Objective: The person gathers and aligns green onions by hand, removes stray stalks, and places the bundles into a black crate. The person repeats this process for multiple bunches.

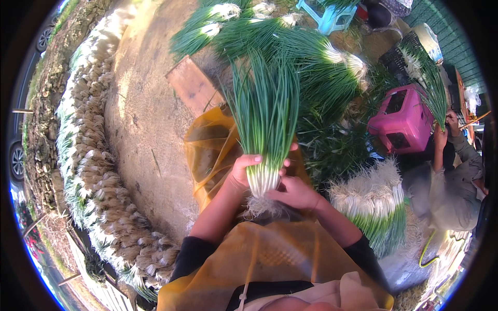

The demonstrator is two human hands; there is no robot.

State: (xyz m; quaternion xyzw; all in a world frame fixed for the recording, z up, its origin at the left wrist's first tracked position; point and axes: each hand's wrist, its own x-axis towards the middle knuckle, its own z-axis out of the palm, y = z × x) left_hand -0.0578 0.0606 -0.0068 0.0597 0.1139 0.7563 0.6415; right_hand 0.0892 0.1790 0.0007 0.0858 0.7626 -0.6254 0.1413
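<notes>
A bunch of green onions point(268, 116) stands upright over my lap, leaves pointing away and white roots towards me. My left hand point(245, 169) is wrapped around its pale stems, thumb in front and fingertips showing at the far side. Lower down, my right hand point(297, 192) grips the right side of the white bases just above the roots. Its fingers behind the stems are partly hidden. A translucent orange-yellow apron point(280, 248) covers my lap beneath the bunch.
More green onion bunches point(323, 62) lie ahead, near a blue plastic stool point(330, 17). A wooden board point(194, 85) rests on the ground. A root-up onion stack point(369, 202) and pink stool point(402, 118) stand right, beside another person point(451, 186) holding onions. A long onion row point(105, 186) curves left.
</notes>
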